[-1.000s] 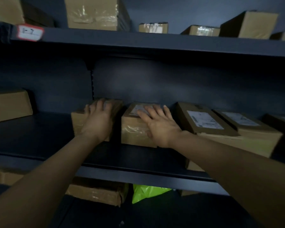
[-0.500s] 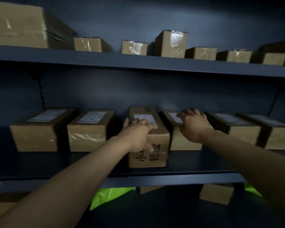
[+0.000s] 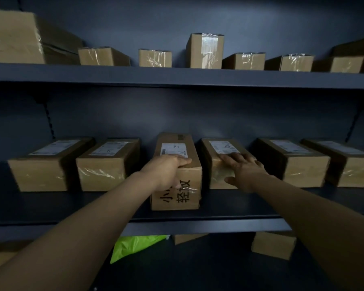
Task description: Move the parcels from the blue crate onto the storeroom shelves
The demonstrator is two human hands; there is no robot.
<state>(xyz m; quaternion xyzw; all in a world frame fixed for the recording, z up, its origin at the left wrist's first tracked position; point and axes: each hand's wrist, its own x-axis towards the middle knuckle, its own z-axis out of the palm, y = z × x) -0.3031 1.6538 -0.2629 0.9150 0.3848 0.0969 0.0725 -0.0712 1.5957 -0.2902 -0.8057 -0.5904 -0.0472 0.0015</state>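
Dim rm — dark blue wall (image 3: pixel 147 19).

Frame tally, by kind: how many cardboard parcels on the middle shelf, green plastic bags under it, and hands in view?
Cardboard parcels on the middle shelf: 6
Green plastic bag below it: 1
Hands: 2, left hand gripping the hand-lettered parcel, right hand flat on the next one
Total: 9
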